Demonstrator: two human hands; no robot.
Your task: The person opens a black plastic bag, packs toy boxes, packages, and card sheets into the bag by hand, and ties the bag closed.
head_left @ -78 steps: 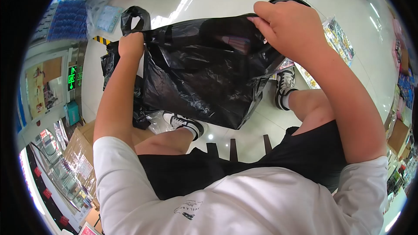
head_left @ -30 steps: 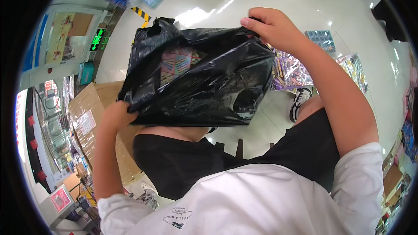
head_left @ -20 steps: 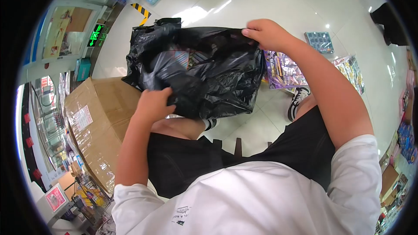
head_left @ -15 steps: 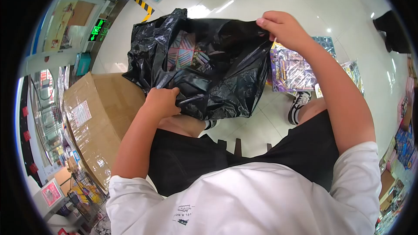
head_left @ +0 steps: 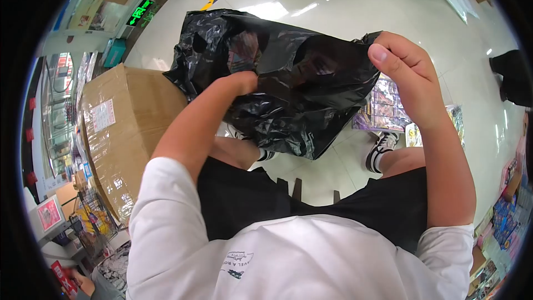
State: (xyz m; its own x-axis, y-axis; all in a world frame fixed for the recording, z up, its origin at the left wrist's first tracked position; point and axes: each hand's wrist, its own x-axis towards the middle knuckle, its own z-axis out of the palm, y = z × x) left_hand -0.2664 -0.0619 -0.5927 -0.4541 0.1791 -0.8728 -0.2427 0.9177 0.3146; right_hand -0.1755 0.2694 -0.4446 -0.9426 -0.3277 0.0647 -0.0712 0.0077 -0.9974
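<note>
A black plastic bag [head_left: 300,111] hangs open between my hands, above the floor. My right hand [head_left: 402,61] is closed on its upper right edge, the thumb pressed against the plastic. My left hand [head_left: 242,83] reaches into the bag's opening; its fingers are hidden by the plastic, so what they hold, if anything, does not show. Inside the bag, beyond my left hand, a reddish patterned package [head_left: 243,50] shows dimly. Under my right forearm, shiny purple wrapped packages [head_left: 386,105] lie on the floor.
A large taped cardboard box [head_left: 150,105] stands at the left, close to my left arm. My shoes [head_left: 383,147] are below the bag. A person's dark-clothed leg [head_left: 513,78] is at the far right. Another person's hand [head_left: 83,283] holds a red item at the lower left.
My left hand has gone from the bag's near edge into its opening. My right hand has moved right and slightly down, still holding the bag's edge. The opening looks narrower.
</note>
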